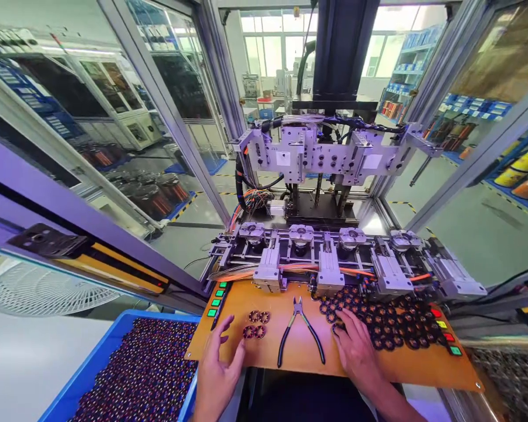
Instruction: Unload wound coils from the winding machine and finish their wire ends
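Note:
My left hand [220, 369] is open at the left of the orange work board [273, 299], its thumb and fingers spread and nothing between them. Just right of it lie several wound ring-shaped stator cores [259, 332] in a small group. Diagonal cutters [298, 328] with dark handles lie spread open between my hands, jaws pointing away from me. My right hand [356, 351] is at the near left edge of a large cluster of dark stator cores [391, 322]. Its fingers are curled and pinch a stator core [335, 330], mostly hidden under the fingertips.
Behind the board stands a row of metal clamping fixtures [301, 234] with cylinders [268, 266]. A machine head [325, 155] hangs above them. Lit buttons [215, 303] line the board's left side. A blue bin [114, 328] of small wound parts stands lower left, near a white fan [48, 290].

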The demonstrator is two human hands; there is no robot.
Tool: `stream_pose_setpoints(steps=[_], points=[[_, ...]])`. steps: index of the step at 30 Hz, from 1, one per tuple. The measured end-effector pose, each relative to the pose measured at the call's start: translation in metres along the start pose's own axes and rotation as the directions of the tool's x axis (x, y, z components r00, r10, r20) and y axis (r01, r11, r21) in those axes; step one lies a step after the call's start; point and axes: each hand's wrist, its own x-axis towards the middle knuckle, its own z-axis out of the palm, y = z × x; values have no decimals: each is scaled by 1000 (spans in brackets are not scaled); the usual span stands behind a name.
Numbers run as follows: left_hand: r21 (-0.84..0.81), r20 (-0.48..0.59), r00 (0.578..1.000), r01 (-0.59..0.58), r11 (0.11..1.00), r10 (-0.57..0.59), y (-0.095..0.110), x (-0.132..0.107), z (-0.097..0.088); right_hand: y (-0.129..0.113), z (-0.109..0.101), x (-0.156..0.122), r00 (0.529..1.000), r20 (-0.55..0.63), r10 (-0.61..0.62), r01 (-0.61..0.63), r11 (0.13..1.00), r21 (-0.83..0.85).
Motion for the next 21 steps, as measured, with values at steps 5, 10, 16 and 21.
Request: stream_pose_setpoints(steps=[5, 10, 16, 21], points=[[-234, 289, 950, -50, 971, 118, 66, -6, 2, -52, -38, 45, 998, -56, 28, 1, 885, 467], [-553, 425, 867, 23, 833, 259, 111, -10, 2, -94, -61, 90, 993, -116, -30, 105, 678, 727], [-412, 231, 900, -254, 875, 370, 113, -3, -6, -95, -63, 103, 998, 39, -52, -2, 575, 818], [-305, 162, 850, -441, 844, 502, 104, 5, -4, -91, -57, 110, 978, 206, -43, -162, 472, 867]])
